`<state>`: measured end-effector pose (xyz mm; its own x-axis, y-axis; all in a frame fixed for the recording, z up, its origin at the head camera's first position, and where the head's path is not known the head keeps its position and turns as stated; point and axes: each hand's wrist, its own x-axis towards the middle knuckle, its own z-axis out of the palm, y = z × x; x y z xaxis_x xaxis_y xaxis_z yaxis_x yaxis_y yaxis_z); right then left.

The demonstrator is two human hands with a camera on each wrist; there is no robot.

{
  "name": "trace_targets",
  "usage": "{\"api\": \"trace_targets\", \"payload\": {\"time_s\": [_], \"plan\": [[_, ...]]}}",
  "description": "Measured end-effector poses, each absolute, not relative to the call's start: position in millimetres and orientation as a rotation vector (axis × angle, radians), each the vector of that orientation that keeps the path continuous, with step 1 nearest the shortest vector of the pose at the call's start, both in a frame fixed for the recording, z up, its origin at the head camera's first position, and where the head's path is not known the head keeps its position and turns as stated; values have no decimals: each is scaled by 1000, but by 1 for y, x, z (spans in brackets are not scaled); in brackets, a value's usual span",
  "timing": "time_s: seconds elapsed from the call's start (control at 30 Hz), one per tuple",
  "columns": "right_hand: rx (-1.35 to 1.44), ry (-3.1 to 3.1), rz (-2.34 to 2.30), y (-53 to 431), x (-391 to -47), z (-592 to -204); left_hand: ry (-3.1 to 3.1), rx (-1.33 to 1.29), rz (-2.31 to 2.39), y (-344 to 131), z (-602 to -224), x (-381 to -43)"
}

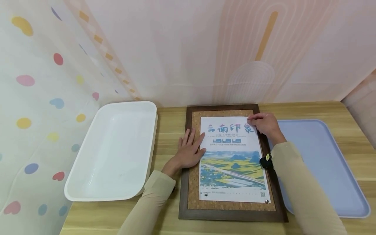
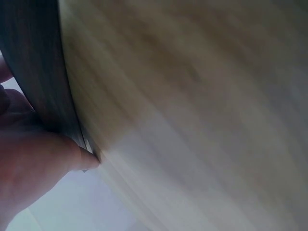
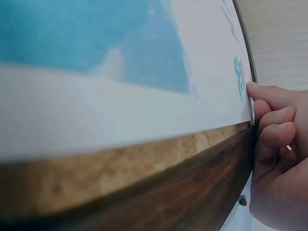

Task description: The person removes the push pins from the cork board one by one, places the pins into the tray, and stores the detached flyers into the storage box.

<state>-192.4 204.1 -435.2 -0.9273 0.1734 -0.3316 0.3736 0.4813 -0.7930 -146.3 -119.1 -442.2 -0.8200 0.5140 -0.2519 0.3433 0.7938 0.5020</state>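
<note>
A printed landscape poster [image 1: 232, 169] lies on a cork board [image 1: 229, 205] with a dark wooden frame [image 1: 235, 214]. Silver thumbtacks sit at its lower left [image 1: 206, 194] and lower right [image 1: 266, 201] corners. My left hand [image 1: 188, 153] rests across the board's left side with fingers spread, the index and thumb tips at the poster's edge. At the poster's upper right corner, my right hand [image 1: 265, 125] pinches the paper, its other fingers curled in the right wrist view. Whether a tack is under those fingertips is hidden.
A deep white tray [image 1: 117, 195] stands to the left on the wood-grain table [image 1: 167, 137]. On the right lies a shallow blue tray [image 1: 320, 156], partly behind my right forearm and beside the frame. A patterned cloth backdrop [image 1: 182, 55] rises behind the table.
</note>
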Motion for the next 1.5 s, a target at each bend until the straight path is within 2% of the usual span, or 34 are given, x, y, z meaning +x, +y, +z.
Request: {"api": "trace_targets", "payload": {"time_s": [1.5], "plan": [[455,2518,-1408,202,-192,-437,2607,604,615,-120,-446,-144]]}}
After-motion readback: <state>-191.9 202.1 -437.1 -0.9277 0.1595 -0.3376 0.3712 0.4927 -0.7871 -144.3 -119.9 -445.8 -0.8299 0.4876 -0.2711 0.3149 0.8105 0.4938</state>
